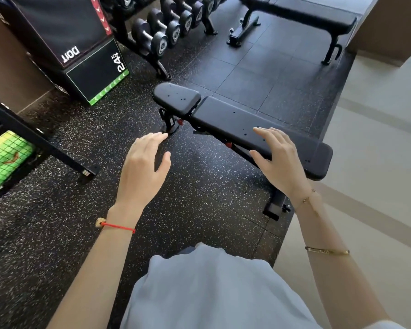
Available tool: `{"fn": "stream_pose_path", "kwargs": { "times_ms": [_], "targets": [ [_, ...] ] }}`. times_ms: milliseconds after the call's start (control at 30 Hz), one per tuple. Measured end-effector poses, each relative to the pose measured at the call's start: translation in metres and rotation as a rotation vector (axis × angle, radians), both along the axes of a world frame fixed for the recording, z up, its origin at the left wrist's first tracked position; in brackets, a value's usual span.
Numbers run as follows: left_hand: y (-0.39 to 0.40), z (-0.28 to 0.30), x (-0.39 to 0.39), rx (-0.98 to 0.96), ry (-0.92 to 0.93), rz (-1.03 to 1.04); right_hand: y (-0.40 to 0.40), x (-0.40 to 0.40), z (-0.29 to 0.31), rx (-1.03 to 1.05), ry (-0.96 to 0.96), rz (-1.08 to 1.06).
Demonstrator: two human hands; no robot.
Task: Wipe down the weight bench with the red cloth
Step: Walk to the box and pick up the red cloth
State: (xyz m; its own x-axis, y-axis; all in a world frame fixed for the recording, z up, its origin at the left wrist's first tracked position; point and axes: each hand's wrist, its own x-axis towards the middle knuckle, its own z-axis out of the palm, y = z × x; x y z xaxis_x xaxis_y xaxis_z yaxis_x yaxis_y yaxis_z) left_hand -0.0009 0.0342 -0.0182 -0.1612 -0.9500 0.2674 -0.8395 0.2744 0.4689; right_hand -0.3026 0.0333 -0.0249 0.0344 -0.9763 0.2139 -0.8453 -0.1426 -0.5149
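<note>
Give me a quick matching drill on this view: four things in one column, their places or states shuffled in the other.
Things:
1. left hand
2. right hand
3. dumbbells
4. plyo box

Places or states:
A. on the rack, top centre
B. open, over the speckled floor
C. top left, marked 24 inch
D. open, over the near weight bench

Pairs: 1-B, 2-D, 3-A, 4-C

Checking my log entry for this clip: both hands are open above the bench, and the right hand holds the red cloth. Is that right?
Not quite. The head view shows the right hand empty, fingers spread over the bench; no red cloth is visible. The left hand is open too.
</note>
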Motion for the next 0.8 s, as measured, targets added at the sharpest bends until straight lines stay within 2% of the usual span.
{"fn": "stream_pose_path", "kwargs": {
  "times_ms": [467,800],
  "targets": [
    [0.024,-0.023,0.023,0.049,0.049,0.254,-0.047,0.044,-0.020,0.076,-0.011,0.233],
    [-0.042,-0.037,0.099,0.068,0.080,0.467,-0.162,0.149,-0.031,0.143,0.029,0.436]
  ]
}}
